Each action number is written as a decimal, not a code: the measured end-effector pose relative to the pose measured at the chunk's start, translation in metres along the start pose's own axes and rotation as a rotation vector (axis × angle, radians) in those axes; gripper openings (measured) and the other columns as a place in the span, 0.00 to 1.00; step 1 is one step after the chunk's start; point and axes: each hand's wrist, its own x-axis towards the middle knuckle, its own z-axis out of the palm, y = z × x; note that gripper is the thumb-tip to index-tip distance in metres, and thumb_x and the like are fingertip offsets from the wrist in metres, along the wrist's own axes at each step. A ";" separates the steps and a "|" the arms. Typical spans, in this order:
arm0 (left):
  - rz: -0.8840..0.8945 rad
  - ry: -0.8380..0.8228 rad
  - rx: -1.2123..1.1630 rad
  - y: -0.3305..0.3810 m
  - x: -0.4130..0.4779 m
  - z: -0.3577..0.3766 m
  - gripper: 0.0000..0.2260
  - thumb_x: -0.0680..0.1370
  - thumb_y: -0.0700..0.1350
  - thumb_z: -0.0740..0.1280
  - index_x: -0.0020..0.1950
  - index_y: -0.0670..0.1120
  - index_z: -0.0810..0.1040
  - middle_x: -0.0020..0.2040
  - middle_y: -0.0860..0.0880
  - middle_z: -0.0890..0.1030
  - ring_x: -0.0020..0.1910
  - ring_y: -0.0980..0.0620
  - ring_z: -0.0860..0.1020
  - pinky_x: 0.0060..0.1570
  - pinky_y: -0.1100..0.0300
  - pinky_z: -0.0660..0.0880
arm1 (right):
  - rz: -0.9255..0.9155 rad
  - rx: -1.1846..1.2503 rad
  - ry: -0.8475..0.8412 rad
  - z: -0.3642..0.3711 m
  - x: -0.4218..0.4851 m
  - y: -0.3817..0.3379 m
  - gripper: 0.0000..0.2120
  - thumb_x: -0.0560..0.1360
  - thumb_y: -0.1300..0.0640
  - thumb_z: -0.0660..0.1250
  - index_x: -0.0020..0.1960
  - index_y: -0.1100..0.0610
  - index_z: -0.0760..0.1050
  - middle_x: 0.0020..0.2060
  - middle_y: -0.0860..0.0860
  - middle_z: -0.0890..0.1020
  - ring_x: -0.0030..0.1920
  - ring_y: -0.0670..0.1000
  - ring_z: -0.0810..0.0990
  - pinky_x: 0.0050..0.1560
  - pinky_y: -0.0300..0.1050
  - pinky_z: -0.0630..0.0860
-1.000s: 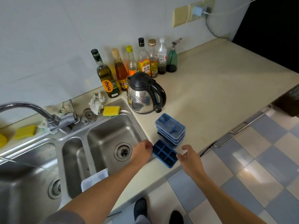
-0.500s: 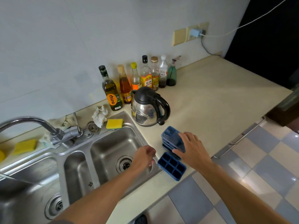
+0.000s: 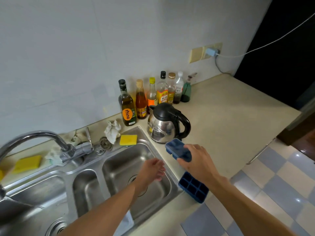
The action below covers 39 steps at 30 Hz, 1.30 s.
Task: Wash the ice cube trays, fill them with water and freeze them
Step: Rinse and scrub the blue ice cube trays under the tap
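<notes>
By sink (image 3: 122, 160): blue 6-cell tray (image 3: 193, 187); R hand (image 3: 199, 160) round tray stack (image 3: 177, 149); L hand (image 3: 153, 169) slack.

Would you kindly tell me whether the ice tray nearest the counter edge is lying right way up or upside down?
Right way up: the ice tray shows its open compartments facing upward.

A single dark blue ice cube tray (image 3: 193, 187), open side up with two rows of square cells, is laid flat just right of the sink (image 3: 122, 160), by its near corner. A stack of matching trays (image 3: 177, 148) is gripped at its near end by the right hand (image 3: 199, 161), further back along the sink's right rim.
</notes>
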 end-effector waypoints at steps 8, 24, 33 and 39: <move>-0.036 0.114 -0.542 0.003 -0.058 -0.061 0.32 0.82 0.66 0.46 0.61 0.47 0.80 0.58 0.39 0.84 0.54 0.38 0.83 0.55 0.43 0.79 | -0.171 0.234 -0.118 0.056 0.005 -0.128 0.22 0.73 0.39 0.71 0.62 0.49 0.78 0.50 0.44 0.82 0.49 0.44 0.80 0.52 0.44 0.79; -0.122 0.724 -0.755 -0.098 -0.187 -0.205 0.34 0.77 0.75 0.50 0.56 0.51 0.84 0.51 0.43 0.87 0.48 0.45 0.87 0.40 0.50 0.82 | -0.581 0.213 -0.584 0.181 -0.071 -0.286 0.24 0.76 0.35 0.64 0.61 0.51 0.78 0.49 0.47 0.83 0.46 0.47 0.82 0.49 0.43 0.79; -0.232 0.604 -0.552 -0.133 -0.162 -0.285 0.35 0.76 0.75 0.49 0.53 0.52 0.84 0.37 0.49 0.85 0.28 0.54 0.78 0.29 0.62 0.69 | -0.382 0.170 -0.626 0.235 -0.060 -0.334 0.26 0.73 0.32 0.61 0.63 0.47 0.75 0.49 0.45 0.81 0.45 0.44 0.80 0.44 0.39 0.76; -0.272 0.436 -0.477 -0.155 -0.148 -0.350 0.36 0.79 0.72 0.49 0.57 0.44 0.82 0.45 0.37 0.86 0.42 0.39 0.82 0.46 0.49 0.75 | -0.150 0.267 -0.642 0.286 -0.059 -0.371 0.20 0.75 0.37 0.66 0.59 0.48 0.76 0.45 0.46 0.85 0.41 0.44 0.85 0.43 0.40 0.81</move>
